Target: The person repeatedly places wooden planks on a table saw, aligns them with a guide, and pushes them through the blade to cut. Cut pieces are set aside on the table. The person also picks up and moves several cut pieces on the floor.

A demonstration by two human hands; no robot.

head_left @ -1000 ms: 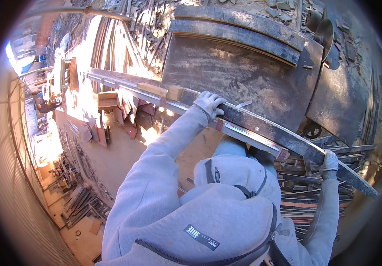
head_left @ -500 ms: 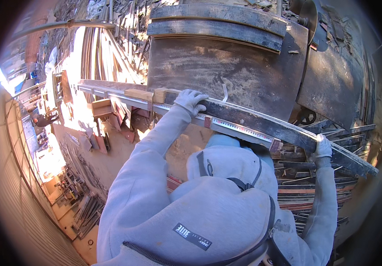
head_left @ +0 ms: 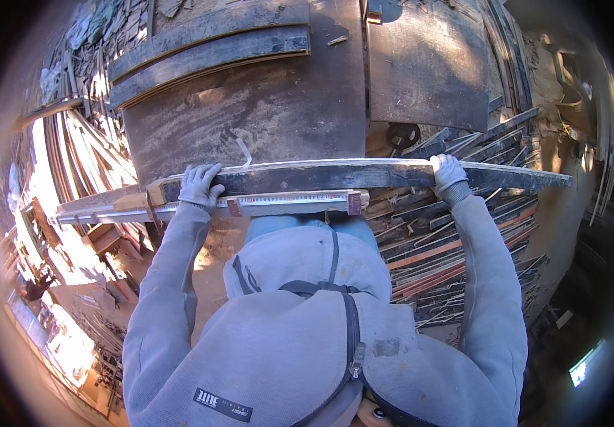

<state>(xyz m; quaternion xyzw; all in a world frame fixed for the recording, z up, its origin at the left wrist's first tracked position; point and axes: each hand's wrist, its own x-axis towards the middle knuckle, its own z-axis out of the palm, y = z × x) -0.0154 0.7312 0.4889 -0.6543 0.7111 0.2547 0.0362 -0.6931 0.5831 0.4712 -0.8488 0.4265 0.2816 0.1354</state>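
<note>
A long dark board with a pale layered edge stretches across in front of me, its far right end reaching past the table. My left hand, in a light glove, is closed over the board near its left end, beside a small wooden block. My right hand, gloved as well, grips the same board further right, over the scrap heap. Along the near side runs a rail with a measuring scale, bearing reddish-brown stops. The undersides of both hands are hidden.
Beyond the board lies a dusty dark worktop holding two stacked planks and a white strip. A second dark panel adjoins it across a gap. Piles of wood strips lie at right, and sunlit lengths at left.
My view has turned to the right, so the board now looks nearly level and the worktop appears further left. Both hands stay on the board.
</note>
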